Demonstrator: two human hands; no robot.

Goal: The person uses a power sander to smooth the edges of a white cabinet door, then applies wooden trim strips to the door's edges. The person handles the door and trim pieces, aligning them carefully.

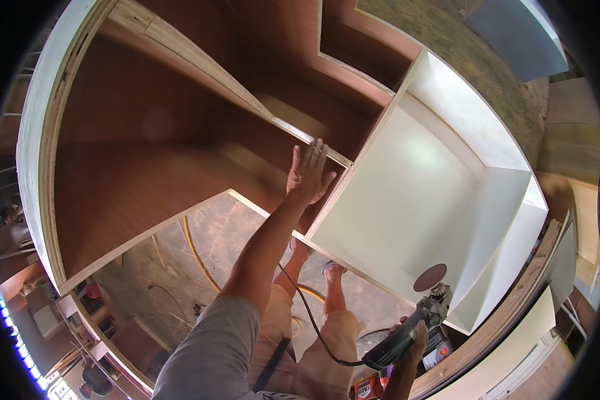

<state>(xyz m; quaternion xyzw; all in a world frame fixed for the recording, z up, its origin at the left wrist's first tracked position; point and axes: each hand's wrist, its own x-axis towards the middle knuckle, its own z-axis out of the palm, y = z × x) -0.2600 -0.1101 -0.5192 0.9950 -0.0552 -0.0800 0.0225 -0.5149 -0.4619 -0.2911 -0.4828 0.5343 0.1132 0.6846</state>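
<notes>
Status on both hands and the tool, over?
Left hand open, at cabinet divider. Right hand gripping angle grinder. Black cord hanging before legs.

In the right grip, dark, long-bodied angle grinder with matt, plastic-looking casing and dull grey metal head. Just beyond that grip, round reddish-brown disc, flat and matt. Under the left grip, pale, narrow wooden divider edge, unglossed. To its left, broad reddish-brown wood panel, smooth, low in sheen. To its right, white box-shaped compartment, smooth, softly glossy. Below, rough grey concrete-looking floor and grey, matt cloth sleeve.
</notes>
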